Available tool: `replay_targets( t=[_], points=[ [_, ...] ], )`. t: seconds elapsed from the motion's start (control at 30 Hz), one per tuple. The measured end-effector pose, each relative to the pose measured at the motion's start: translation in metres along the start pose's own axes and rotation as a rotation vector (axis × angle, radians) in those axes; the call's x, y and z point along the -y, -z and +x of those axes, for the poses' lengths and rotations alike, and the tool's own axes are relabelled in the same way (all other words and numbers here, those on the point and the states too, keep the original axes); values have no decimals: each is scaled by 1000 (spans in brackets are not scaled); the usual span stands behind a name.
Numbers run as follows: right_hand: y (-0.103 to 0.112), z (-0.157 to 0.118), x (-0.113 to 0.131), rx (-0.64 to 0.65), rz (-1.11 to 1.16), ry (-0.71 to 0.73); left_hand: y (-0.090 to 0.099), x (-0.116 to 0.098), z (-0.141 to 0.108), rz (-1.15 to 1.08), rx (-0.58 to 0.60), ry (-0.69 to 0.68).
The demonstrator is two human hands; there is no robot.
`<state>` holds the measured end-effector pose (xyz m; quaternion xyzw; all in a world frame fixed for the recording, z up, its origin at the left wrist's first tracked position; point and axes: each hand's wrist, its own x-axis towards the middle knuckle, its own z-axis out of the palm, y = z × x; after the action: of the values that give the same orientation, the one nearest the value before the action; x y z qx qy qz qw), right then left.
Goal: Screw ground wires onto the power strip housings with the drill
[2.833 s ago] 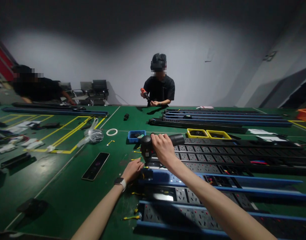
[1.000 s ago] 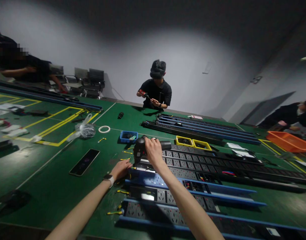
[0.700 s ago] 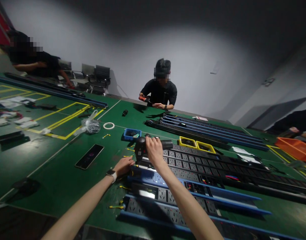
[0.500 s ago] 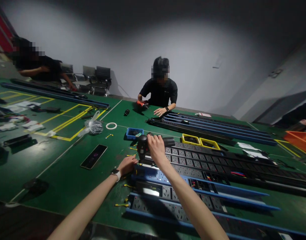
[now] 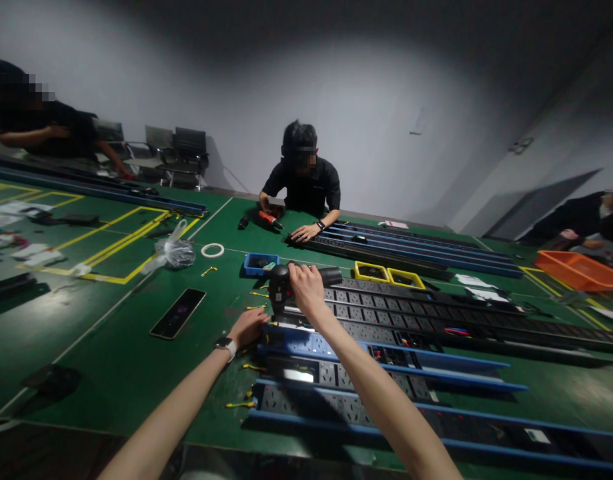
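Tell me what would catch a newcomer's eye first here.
Probably the black power tool, gripped in the right hand near the left ends of the socket strips. The left hand, a watch on its wrist, is beside those ends. An orange bin stands out at the view's right edge.

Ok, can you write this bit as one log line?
left hand: beside left ends of socket strips | right hand: gripping black power tool, pointed down | phone: lying on green table
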<state>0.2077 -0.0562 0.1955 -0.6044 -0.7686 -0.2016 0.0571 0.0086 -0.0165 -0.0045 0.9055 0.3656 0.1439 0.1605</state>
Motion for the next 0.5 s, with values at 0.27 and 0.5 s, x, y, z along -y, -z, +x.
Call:
replay_targets(
  t=[0.27, 0.5],
  points=[
    [1, 1, -1, -8, 6, -1, 3, -3, 2, -11, 6, 10],
    [-1, 5, -3, 15, -5, -19, 3, -2, 4, 43, 6, 22]
  ],
)
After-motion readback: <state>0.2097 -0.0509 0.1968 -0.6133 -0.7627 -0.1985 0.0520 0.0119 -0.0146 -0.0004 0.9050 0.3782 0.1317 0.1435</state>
